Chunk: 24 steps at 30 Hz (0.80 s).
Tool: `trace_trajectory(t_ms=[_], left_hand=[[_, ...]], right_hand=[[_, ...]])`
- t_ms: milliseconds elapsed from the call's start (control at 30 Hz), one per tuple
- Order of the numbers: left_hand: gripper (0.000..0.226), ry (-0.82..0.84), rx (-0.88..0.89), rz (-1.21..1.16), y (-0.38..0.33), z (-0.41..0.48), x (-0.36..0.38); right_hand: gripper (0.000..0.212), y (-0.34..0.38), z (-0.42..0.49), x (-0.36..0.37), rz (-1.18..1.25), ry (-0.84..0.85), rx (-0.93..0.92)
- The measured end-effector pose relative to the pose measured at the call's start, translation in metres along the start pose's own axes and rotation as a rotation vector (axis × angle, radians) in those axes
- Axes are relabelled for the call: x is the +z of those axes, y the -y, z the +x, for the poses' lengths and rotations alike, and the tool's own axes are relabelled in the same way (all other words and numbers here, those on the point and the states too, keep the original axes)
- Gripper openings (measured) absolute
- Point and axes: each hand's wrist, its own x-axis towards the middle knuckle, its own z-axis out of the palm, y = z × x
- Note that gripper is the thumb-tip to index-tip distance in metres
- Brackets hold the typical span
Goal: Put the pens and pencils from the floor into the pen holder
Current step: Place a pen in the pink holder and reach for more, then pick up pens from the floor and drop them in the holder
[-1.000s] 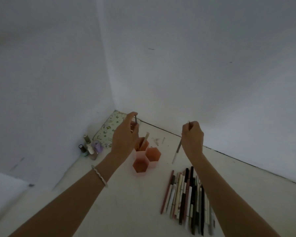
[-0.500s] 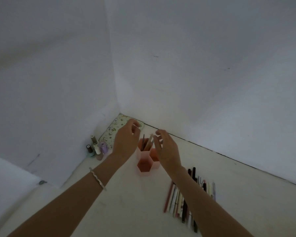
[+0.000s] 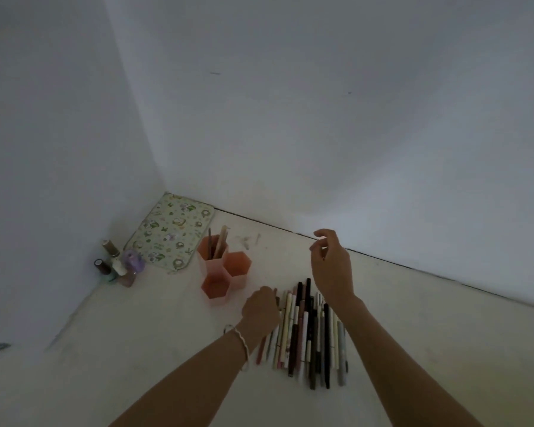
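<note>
A pink pen holder (image 3: pixel 240 280) of three hexagonal cells stands on the pale floor. Its back cell holds a few pens (image 3: pixel 218 246); the other two cells look empty. To its right lies a row of several pens and pencils (image 3: pixel 305 331), side by side. My left hand (image 3: pixel 259 309) is down on the row's left edge, its fingers curled round a reddish pencil (image 3: pixel 262 349). Above the row's far end, my right hand (image 3: pixel 330 266) hovers with loosely curled fingers and holds nothing.
A floral mat (image 3: pixel 171 231) lies in the corner behind the holder. Several small nail polish bottles (image 3: pixel 117 263) stand by the left wall. White walls close the floor at the left and the back.
Both hands have left the holder, and the pens they held now stand in its back cell. My left hand dropped to the row's left edge; my right hand swung right, above the row.
</note>
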Motion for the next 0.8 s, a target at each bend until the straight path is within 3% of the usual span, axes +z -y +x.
trace_trajectory(t_ms=[267,400,467,600,700,800], left_hand=[[0.026,0.027,-0.106,-0.008,-0.009,0.003,0.008],[0.015,-0.043,0.001,-0.128,-0.014,-0.001,-0.013],[0.016,-0.141,0.127,-0.294,-0.021,-0.001,-0.039],[0.047,-0.299,0.309,-0.566,-0.031,-0.008,-0.096],[0.065,-0.425,0.355,-0.661,-0.023,-0.012,-0.118],[0.063,-0.497,0.327,-0.723,-0.012,-0.016,-0.130]], right_hand=[[0.021,-0.019,-0.008,0.003,0.061,0.122,0.126],[0.021,-0.021,-0.007,0.012,0.025,0.173,0.131],[0.019,-0.021,-0.008,0.020,-0.089,0.225,0.111],[0.020,-0.017,-0.020,0.047,-0.399,0.454,0.102],[0.037,-0.010,-0.035,0.066,-0.647,0.529,0.031],[0.046,-0.007,-0.049,0.089,-0.743,0.517,-0.014]])
